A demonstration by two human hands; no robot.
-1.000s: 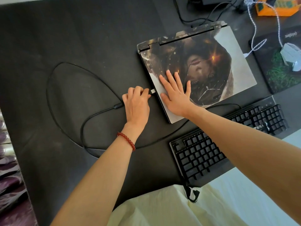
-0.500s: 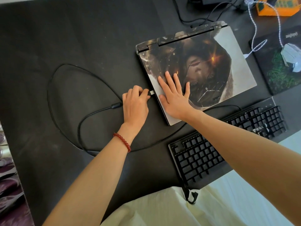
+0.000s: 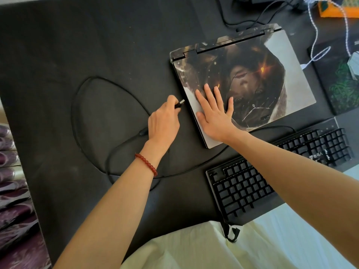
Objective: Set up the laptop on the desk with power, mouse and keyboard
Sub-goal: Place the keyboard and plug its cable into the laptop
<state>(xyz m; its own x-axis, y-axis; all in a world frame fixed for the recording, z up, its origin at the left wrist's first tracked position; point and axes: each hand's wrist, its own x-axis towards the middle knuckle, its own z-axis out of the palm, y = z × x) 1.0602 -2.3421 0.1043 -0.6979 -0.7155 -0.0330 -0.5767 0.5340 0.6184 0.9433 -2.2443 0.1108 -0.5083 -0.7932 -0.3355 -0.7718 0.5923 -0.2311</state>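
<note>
The head camera showed the left hand (image 3: pixel 164 121) pinching a plug (image 3: pixel 179 103), its tip just beside the closed laptop (image 3: pixel 272 74) at three o'clock. The right hand (image 3: pixel 214 115) lay flat and spread on the lid. The keyboard (image 3: pixel 252 183) sat at five o'clock.

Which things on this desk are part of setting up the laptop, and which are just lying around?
Part of the job:
laptop, lid closed
black cable plug, pinched in the left hand
right hand, flat on the lid
keyboard
mouse, on its mouse pad

Lying about:
orange box
purple cloth
</note>
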